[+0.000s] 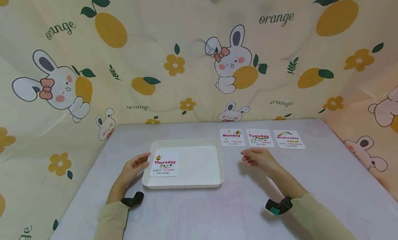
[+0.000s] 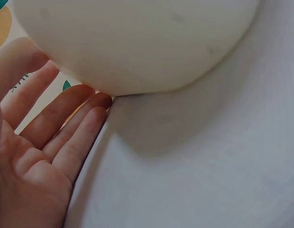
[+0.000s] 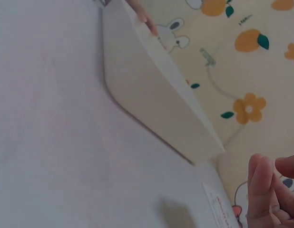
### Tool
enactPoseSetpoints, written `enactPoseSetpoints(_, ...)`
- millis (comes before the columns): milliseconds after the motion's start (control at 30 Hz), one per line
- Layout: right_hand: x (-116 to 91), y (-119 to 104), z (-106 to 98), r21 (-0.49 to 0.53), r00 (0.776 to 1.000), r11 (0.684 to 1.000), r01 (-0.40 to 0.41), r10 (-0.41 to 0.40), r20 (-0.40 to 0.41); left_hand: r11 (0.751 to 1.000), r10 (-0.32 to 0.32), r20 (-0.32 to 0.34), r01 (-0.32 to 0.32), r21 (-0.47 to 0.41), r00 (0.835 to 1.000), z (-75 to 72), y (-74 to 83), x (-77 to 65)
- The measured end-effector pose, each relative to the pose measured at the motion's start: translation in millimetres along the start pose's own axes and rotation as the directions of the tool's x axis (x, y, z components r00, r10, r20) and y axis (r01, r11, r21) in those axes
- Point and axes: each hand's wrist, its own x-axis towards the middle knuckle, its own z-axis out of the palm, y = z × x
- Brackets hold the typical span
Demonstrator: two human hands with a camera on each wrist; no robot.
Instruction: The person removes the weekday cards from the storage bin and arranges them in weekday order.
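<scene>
A shallow white tray (image 1: 199, 165) lies on the table, with a white "Thursday" card (image 1: 169, 166) in its left end. My left hand (image 1: 132, 171) is at the tray's left side; in the left wrist view its loosely extended fingers (image 2: 75, 142) meet the tray wall (image 2: 137, 57). To the right of the tray, my right hand (image 1: 259, 160) hovers above the table with nothing in it. The right wrist view shows its thumb and fingers (image 3: 260, 190) slightly bent, apart at the tips. Just beyond it lie the "Monday" card (image 1: 232, 138) and the "Tuesday" card (image 1: 260, 138).
A "Wednesday" card (image 1: 289, 139) ends the row of cards at the back right of the table (image 1: 199, 215). Behind the table hangs a cream cloth (image 1: 192, 25) printed with rabbits and oranges. Each wrist wears a black band; the right band (image 1: 280, 205) has a green patch.
</scene>
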Motion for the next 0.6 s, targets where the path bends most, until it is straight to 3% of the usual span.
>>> enactPoseSetpoints(600,-4.2,-14.5,40.7,-0.010,0.996,1.000,0.009,-0.008,0.089,1.000,0.009,0.002,-0.009,-0.001,1.000,-0.4,0.7,-1.1)
